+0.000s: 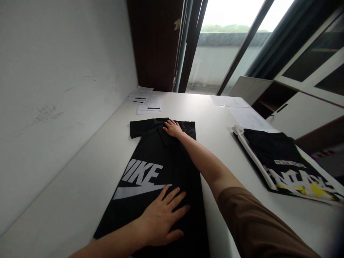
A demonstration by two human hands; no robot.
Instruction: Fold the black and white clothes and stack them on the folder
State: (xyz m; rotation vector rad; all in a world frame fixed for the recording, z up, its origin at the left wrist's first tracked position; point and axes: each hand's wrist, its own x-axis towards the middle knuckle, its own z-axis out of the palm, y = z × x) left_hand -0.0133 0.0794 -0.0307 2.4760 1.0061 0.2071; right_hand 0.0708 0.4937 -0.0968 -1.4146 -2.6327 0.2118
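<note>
A black T-shirt (185,172) with large grey lettering and a swoosh lies on the white table, partly folded lengthwise. One sleeve sticks out at its far left, and another layer is turned over near the top. My left hand (163,218) rests on the lower part of the shirt with its fingers spread, just below the print. Farther off, my right hand (172,129) lies flat on the folded-over sleeve near the collar end. Neither hand grips the cloth. The near end of the shirt runs out of the picture at the bottom.
On the right of the white table (209,111) lies a stack of folded shirts (285,161), black and white with yellow print. Loose papers (150,102) lie at the far left corner, and more sheets (242,111) at the far right. A wall (53,89) borders the left side.
</note>
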